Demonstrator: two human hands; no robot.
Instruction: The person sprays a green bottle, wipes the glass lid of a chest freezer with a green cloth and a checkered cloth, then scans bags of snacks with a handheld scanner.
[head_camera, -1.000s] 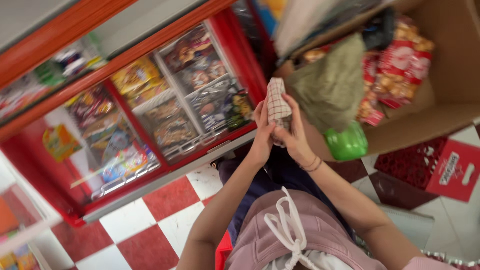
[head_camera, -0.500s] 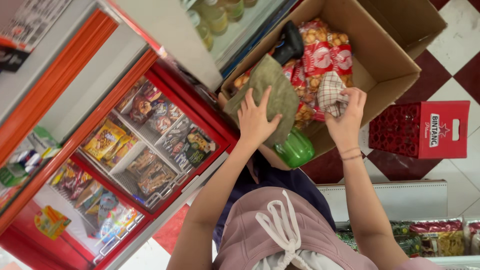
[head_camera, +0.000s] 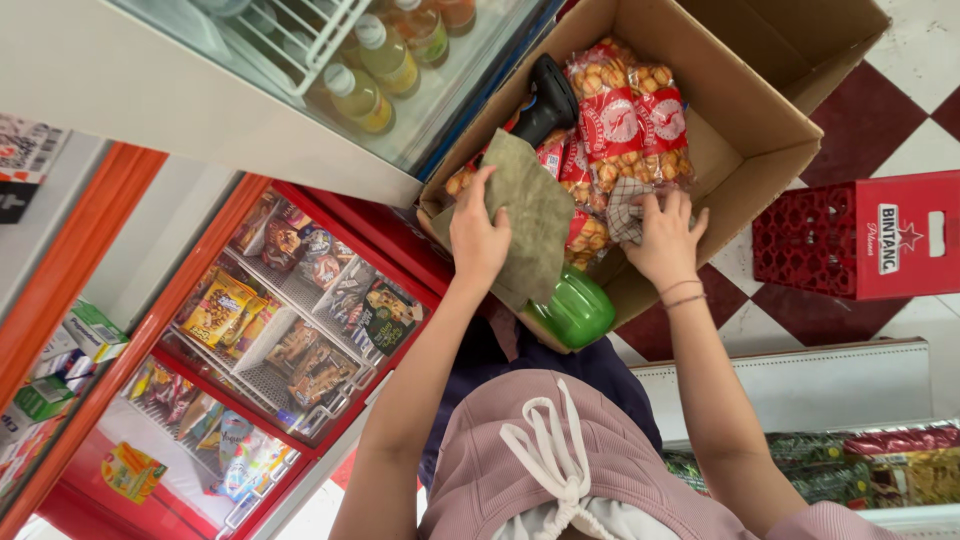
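The left hand (head_camera: 478, 232) lies flat, fingers spread, on an olive-green cloth (head_camera: 528, 215) draped over the near edge of the cardboard box (head_camera: 770, 120); it presses the cloth and does not clamp it. The right hand (head_camera: 665, 238) has its fingers curled on a checked cloth (head_camera: 625, 208), pressing it against the snack packets (head_camera: 625, 115) just beyond its fingertips; whether the cloth is fully gripped cannot be told. A black handheld device (head_camera: 545, 100) lies beyond the left hand. A green container (head_camera: 575, 308) sits just below the olive cloth, between the two wrists. Judged from this, both cloths have reached the box but are not yet released; the packets remain unremoved.
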